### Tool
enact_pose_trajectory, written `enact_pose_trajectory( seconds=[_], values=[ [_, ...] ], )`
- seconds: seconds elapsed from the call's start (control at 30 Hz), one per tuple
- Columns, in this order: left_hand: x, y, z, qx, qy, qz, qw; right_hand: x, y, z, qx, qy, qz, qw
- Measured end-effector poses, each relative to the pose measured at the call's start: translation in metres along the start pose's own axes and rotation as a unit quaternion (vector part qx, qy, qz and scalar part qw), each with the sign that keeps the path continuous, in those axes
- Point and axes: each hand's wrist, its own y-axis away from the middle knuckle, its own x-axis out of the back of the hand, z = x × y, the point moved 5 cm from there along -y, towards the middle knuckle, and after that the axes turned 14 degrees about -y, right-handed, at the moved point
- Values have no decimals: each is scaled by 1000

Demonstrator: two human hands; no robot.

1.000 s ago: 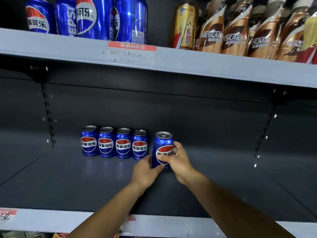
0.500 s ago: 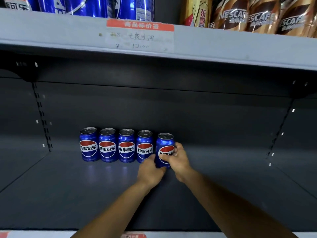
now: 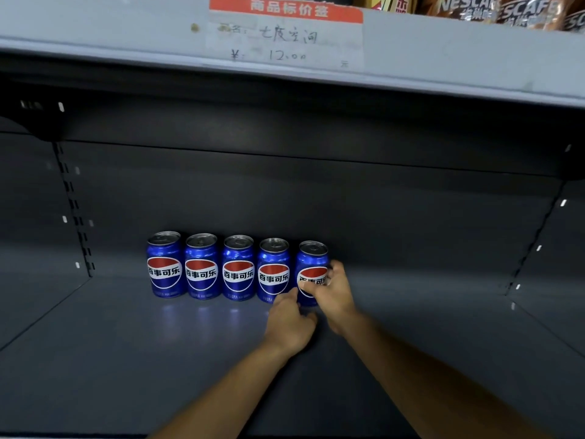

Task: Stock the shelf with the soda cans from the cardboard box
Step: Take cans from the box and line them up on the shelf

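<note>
Blue cans are standing in a row at the back of the dark grey shelf (image 3: 133, 359), four of them (image 3: 218, 267) shoulder to shoulder with their labels facing out, and I am setting a fifth can (image 3: 311, 264) at the right end of that line. I am gripping it with my right hand (image 3: 334, 294), fingers curled round its right side and across part of the label, while my left hand (image 3: 289, 324) is curling in at its lower left, thumb and fingertips touching the base where it meets the fourth can. It is standing upright, touching or just beside its neighbour; I cannot tell which. Its label seems turned a little to the right of the others, so I am judging this to be the squaring-up part of placing: nudging it flush and twisting it until the logo faces front. Next I should be letting go gently with both hands so the row is not knocked, then reaching for another can. I cannot see the cardboard box from here, so I am guessing it sits somewhere below or behind me. Plenty of bare shelf is waiting to the right, so the stocking looks far from finished.
</note>
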Motion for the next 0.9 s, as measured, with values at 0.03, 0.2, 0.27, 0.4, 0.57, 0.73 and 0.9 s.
enact_pose_trajectory(
  seconds=[0.03,0.2,0.27,0.4,0.57,0.73,0.9],
  values=[
    [-1,0,1,2,0,-2,1000,0,-1,1,1,5,-1,1000],
    [-4,-6,-1,6,8,-6,1000,0,-7,2,10,39,0,999],
    [-3,-8,-1,2,13,-7,1000,0,-8,2,10,51,2,999],
    [-5,-10,0,8,15,0,1000,1,-9,4,9,72,2,997],
    [-6,-10,0,11,18,4,1000,1,-9,5,2,73,0,997],
    [-6,-8,-1,14,24,-1,1000,3,-7,4,-9,79,-1,997],
    [-7,-7,0,31,7,7,999,8,0,2,-34,68,-20,997]
  ],
)
